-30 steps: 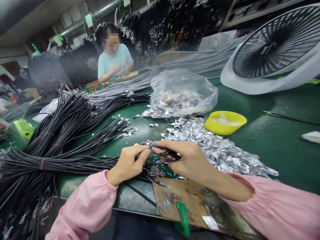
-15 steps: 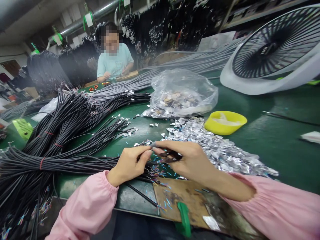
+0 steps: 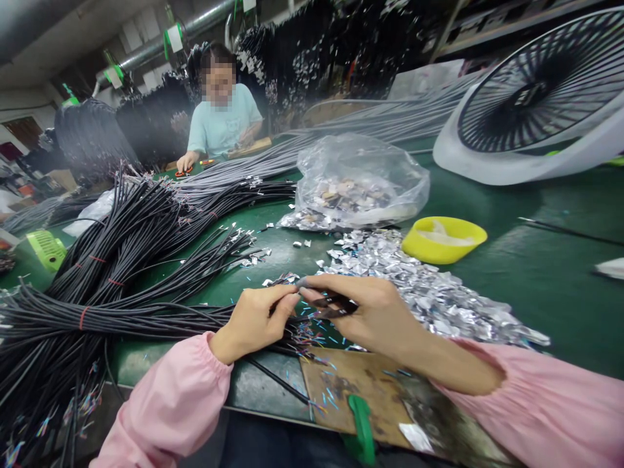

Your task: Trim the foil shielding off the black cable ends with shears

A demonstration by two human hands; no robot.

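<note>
My left hand (image 3: 256, 318) is pinched on the end of a black cable (image 3: 273, 383) that runs down toward the table's near edge. My right hand (image 3: 370, 312) is closed round a small dark cutting tool (image 3: 336, 304), its tip meeting the left fingers. Both hands hover over a brown board (image 3: 351, 390) littered with tiny coloured wire clippings. Just behind my right hand lies a heap of silver foil scraps (image 3: 429, 292). Bundles of black cables (image 3: 112, 273) spread out to the left.
A clear plastic bag (image 3: 358, 182) of scraps and a yellow bowl (image 3: 443, 239) sit on the green table (image 3: 536, 273). A white fan (image 3: 531, 97) stands at the back right. A green handle (image 3: 363, 429) lies at the near edge. Another person (image 3: 219, 120) works at the far end.
My hands have hardly moved. The person at the far end has stretched one arm out to the left along the table.
</note>
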